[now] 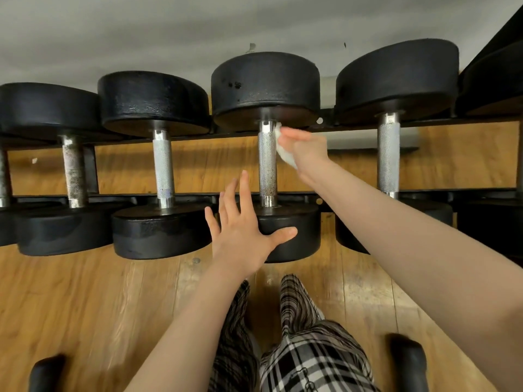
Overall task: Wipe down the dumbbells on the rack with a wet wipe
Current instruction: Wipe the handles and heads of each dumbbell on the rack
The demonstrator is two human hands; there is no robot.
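Both hands work at one dumbbell (267,162) on the rack (424,192): the right hand (304,148) holds a bunched white wet wipe (284,152) against the upper part of its knurled handle, just below the far head, while the left hand (246,230), fingers spread wide and straight, rests against the near head. More dumbbells sit on the rack on either side, above a wooden floor (85,292).

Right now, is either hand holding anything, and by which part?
The right hand grips the crumpled white wet wipe, bunched in its fingers. The left hand holds nothing, fingers spread.
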